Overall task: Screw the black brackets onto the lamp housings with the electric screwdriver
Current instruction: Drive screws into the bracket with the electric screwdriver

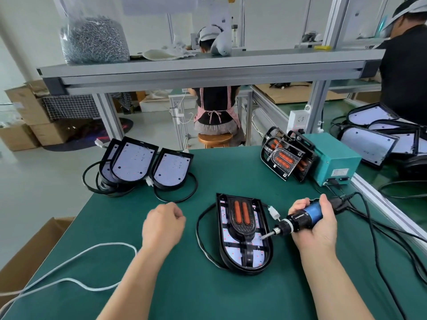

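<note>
Underneath, green mat (workshop room)

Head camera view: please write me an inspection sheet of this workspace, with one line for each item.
Surface: green mat, flat, no spill seen.
Job's things: lamp housing lies before the person with a black bracket on it; electric screwdriver has its bit tip at the bracket's right side; bare housings stacked far left; spare brackets far right.
Clutter: teal box beside the spare brackets.
Grippers: right hand grips the screwdriver; left hand is beside the housing, fingers curled, nothing seen in it.
Cables: black cord runs from the screwdriver to the right; white cable loops at near left.
Surroundings: bag of small metal parts on the upper shelf; seated person ahead; another person at right.
</note>
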{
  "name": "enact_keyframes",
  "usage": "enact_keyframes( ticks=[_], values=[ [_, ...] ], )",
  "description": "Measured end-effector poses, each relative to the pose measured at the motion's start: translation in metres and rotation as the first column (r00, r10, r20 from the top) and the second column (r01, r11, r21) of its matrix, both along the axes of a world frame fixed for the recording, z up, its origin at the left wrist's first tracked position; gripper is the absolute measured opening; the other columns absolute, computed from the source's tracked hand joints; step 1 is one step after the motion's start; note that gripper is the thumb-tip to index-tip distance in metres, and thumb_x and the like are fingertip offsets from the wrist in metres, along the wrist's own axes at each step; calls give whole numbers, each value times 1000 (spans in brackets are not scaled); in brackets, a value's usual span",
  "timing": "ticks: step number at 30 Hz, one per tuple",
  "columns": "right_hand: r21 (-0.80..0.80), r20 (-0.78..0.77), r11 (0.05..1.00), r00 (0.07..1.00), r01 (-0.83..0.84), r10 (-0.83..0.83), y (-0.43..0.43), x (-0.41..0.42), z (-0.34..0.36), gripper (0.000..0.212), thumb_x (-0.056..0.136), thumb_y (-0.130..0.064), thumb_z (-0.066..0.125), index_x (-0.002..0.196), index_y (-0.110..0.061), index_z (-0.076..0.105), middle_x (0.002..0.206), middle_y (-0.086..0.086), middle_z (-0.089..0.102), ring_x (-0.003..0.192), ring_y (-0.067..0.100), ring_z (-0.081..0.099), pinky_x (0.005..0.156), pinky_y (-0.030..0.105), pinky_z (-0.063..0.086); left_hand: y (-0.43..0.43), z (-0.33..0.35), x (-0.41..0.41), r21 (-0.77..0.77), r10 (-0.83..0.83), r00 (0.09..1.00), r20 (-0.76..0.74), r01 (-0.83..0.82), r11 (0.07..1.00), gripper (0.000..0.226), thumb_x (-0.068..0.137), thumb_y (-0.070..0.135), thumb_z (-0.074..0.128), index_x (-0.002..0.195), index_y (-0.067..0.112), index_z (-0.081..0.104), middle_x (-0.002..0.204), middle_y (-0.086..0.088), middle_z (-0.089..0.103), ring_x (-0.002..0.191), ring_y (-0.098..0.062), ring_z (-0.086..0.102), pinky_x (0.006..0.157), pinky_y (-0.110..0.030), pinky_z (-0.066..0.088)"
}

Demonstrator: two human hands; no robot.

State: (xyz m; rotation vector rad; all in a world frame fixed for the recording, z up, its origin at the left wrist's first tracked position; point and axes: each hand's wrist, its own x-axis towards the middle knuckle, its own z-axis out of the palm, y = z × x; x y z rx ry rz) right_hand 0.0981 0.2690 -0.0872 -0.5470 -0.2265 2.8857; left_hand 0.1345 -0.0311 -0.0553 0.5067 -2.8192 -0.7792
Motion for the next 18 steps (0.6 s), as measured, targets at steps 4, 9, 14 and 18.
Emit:
enact_keyframes(
  ticks=[4, 9, 14, 18],
  values=[
    [23, -3, 1000, 1000, -12, 12, -2, 1, 0, 28, 89, -25, 74, 98, -13, 50, 82, 2, 57, 63, 13, 56, 57, 21, 52, -21, 1, -1, -28, -26, 983, 182, 32, 999, 6, 80, 21, 69, 80, 25, 65, 87, 6, 68, 90, -21, 64, 82, -34, 53],
    [36, -14, 999, 1000, -16, 17, -1, 2, -2, 28, 90, -26, 73, 97, -12, 50, 80, 2, 58, 62, 12, 57, 56, 21, 52, -22, -2, 0, -141, -44, 966, 255, 82, 987, 12, 78, 15, 64, 85, 25, 62, 90, 7, 66, 93, -21, 62, 84, -33, 50],
    [51, -23, 998, 999, -22, 23, -1, 3, -3, 27, 91, -27, 72, 95, -11, 51, 76, 2, 58, 61, 12, 57, 55, 20, 52, -26, -4, 1, -142, -49, 967, 252, 87, 986, 20, 81, 3, 55, 88, 20, 64, 93, 3, 65, 93, -24, 61, 82, -33, 52],
    [60, -21, 998, 999, -28, 29, -1, 2, -4, 28, 90, -28, 72, 96, -10, 51, 77, 2, 57, 61, 12, 57, 56, 20, 52, -30, -3, 1, -140, -84, 970, 229, 118, 983, 21, 81, 0, 53, 86, 14, 67, 91, 3, 66, 92, -24, 62, 80, -33, 53]
  ],
)
